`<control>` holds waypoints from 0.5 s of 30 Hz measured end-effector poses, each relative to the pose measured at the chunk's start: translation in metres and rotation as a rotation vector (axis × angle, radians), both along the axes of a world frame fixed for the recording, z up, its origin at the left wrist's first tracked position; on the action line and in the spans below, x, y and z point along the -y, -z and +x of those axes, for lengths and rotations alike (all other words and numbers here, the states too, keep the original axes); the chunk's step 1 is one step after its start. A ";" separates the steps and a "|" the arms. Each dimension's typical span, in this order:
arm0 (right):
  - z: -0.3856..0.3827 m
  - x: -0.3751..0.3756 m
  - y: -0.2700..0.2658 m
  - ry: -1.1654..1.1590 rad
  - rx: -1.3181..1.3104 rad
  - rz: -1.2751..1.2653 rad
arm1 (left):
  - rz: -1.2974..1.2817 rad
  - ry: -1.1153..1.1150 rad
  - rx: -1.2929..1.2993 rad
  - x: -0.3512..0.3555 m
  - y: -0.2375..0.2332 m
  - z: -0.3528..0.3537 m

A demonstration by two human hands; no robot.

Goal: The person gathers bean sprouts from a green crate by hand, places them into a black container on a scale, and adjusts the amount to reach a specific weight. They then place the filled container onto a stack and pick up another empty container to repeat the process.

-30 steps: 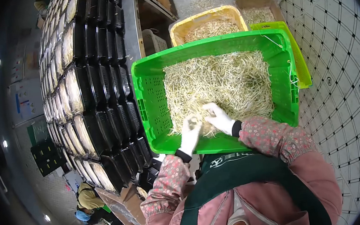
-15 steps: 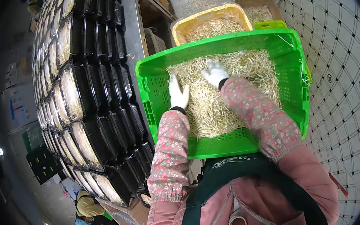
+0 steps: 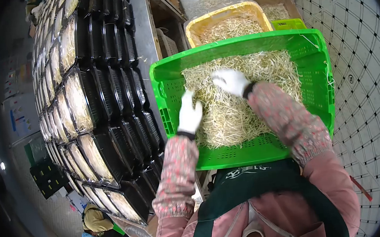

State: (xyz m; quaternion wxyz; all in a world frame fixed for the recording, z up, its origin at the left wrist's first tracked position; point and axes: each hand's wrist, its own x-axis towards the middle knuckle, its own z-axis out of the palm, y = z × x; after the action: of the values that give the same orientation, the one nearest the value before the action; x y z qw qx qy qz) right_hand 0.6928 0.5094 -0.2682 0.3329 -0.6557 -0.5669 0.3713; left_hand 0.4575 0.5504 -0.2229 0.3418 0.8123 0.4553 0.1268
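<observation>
A large green plastic crate [image 3: 248,155] holds a thick bed of bean sprouts [image 3: 231,119], pale and tangled. My left hand [image 3: 190,113], in a white glove, is at the left edge of the sprouts, its thumb apart from the fingers and nothing visible in it. Over the upper middle of the bed is my right hand [image 3: 231,81], also white-gloved, its fingers stretched toward the left and slightly blurred. Whether its fingertips touch the sprouts is hard to make out.
Stacked black plastic trays [image 3: 115,103] filled with pale sprouts rise on the left. Beyond the crate are a yellow tub [image 3: 225,12] of sprouts, a brown box [image 3: 279,0] and a lime-green crate [image 3: 288,24]. Another person [image 3: 94,221] is at the lower left.
My right hand has turned, its fingers now pointing left rather than forward. The left hand has drawn back slightly toward me. The view has shifted a little, so the crate appears farther right.
</observation>
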 end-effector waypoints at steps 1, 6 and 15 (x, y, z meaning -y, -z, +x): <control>0.002 -0.021 0.016 0.028 0.195 -0.105 | 0.079 0.005 -0.029 -0.017 0.017 0.015; -0.038 -0.013 0.055 -0.017 0.455 -0.233 | 0.091 0.091 -0.247 -0.022 0.098 0.025; -0.056 0.156 -0.081 -0.544 0.379 -0.326 | -0.351 0.416 -0.278 0.107 -0.028 -0.065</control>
State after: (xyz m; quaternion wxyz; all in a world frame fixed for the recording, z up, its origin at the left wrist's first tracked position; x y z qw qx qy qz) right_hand 0.6368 0.3529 -0.1875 0.0021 -0.5824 -0.7057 0.4035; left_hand 0.3927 0.4431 -0.1949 0.4298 0.8262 0.3366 -0.1391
